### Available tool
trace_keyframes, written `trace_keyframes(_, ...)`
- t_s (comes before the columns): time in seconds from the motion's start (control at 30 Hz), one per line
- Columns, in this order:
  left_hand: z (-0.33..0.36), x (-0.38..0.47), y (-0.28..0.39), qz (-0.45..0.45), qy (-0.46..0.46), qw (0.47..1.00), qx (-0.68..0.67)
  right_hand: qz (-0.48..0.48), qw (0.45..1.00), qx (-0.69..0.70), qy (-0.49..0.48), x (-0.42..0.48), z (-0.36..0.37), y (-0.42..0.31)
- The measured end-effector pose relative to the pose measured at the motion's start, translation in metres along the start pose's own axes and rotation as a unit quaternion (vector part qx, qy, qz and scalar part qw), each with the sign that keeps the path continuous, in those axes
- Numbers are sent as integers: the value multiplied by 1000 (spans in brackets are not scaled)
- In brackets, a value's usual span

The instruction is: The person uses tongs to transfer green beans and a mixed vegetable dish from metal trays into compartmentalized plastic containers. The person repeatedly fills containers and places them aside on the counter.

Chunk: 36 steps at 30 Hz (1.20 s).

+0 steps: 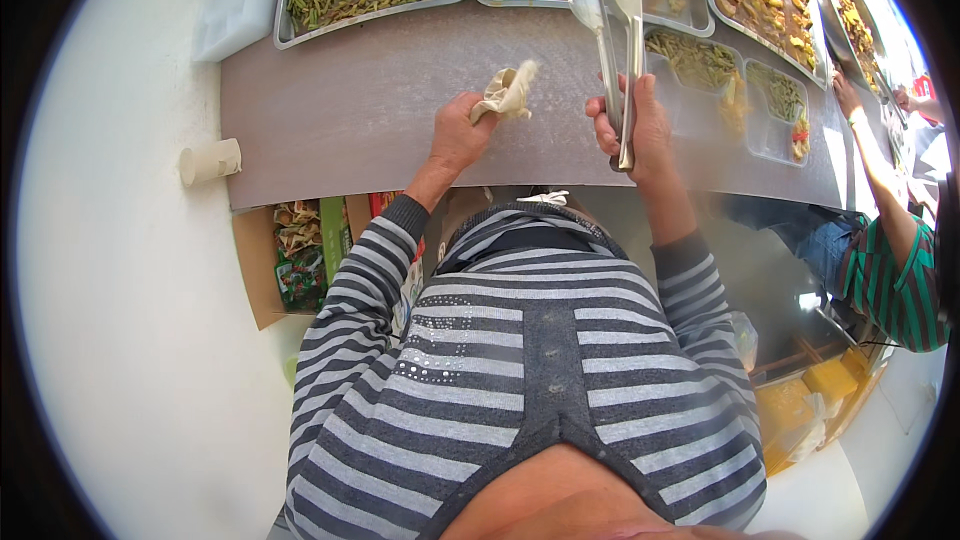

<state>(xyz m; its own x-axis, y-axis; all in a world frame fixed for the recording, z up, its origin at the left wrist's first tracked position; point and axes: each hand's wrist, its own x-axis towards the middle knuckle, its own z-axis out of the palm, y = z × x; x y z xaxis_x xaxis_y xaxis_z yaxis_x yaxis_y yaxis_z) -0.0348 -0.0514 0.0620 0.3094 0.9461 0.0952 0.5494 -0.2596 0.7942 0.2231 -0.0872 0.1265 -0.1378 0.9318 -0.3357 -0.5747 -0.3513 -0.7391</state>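
Note:
My left hand (461, 131) grips a crumpled cream-coloured cloth or paper wipe (504, 96) above the table (337, 112). In my right hand (649, 127) is a pair of metal serving tongs (632, 30), held near the hinge end. The tongs point up and away from me, with a narrow gap between their tips, in front of a metal tray (525, 4) of cauliflower. Right of that hand lies a clear compartment container (690, 116) with green beans in one compartment. A second clear container (766, 139) beside it holds green beans and a bit of reddish food.
A metal tray (337, 31) of green beans stands at the back left, near white foam boxes (240, 11). Another tray (772, 52) of food is at right. A paper roll (211, 162) sits at the left edge. A co-worker in green stripes (892, 285) reaches in from the right.

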Motion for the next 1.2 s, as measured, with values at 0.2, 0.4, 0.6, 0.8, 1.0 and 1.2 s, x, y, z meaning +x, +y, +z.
trace_keyframes(0.2, -6, 4, 88, -61, 78, 901, -423, -283, 890, -349, 73, 71, 23, 61)
trace_keyframes(0.4, -25, 4, 82, -121, 115, 902, -397, -287, 851, -439, 19, 61, 92, 60)
trace_keyframes(0.6, -60, 21, 82, -128, 192, 788, -571, -264, 870, -414, -41, 54, 126, 49)
trace_keyframes(0.8, -85, 45, 73, -134, 270, 729, -615, -117, 888, -445, -6, 37, 161, 47)
trace_keyframes(1.0, -89, 47, 53, -187, 226, 699, -652, -135, 857, -496, -47, 44, 145, 59)
trace_keyframes(1.2, -85, 31, 61, -169, 119, 855, -476, -106, 902, -417, -30, 57, 144, 45)
